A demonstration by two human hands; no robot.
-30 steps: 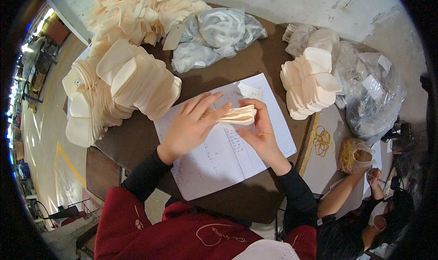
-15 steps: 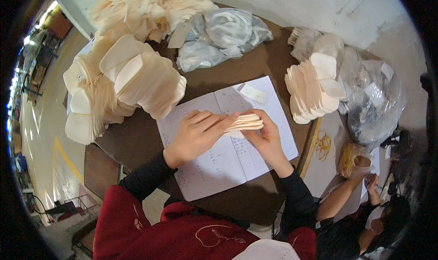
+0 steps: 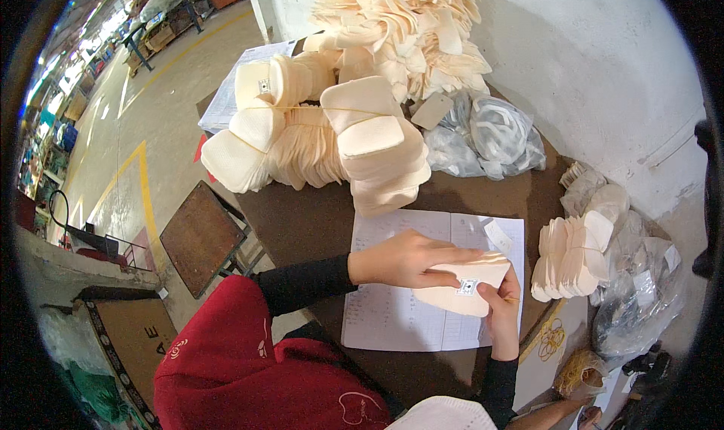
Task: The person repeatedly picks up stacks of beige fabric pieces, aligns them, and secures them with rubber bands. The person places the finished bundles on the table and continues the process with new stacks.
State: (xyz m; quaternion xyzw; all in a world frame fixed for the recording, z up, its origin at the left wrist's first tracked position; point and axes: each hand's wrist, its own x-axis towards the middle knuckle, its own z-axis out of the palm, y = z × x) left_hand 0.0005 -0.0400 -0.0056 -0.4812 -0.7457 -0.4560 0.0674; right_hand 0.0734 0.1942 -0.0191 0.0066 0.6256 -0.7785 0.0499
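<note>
A thin stack of cream-coloured, rounded pad pieces (image 3: 445, 300) is held between my two hands above an open notebook. Its broad face is turned up, showing a small black-and-white printed label (image 3: 468, 287). My left hand (image 3: 407, 260) grips the stack from the left, thumb on the face and fingers over the top edge. On the right edge my right hand (image 3: 504, 309) pinches the stack, thumb beside the label. A bit of yellow rubber band (image 3: 512, 300) shows at the right hand's fingers. Beneath lies the notebook (image 3: 392, 328) with handwritten lines and a small paper slip (image 3: 497, 236).
Banded bundles of similar pads (image 3: 381, 147) stand at the table's far left, before a loose heap (image 3: 407, 30). Grey plastic bags (image 3: 498, 139) lie behind the notebook. Another bundle (image 3: 573, 256), clear bags (image 3: 637, 302) and yellow bands (image 3: 552, 339) are at right, near another person's arm (image 3: 550, 415).
The view has swung left, so the table appears farther right. The stack in my hands has turned from edge-on to show its labelled face, and my left thumb now lies across it.
</note>
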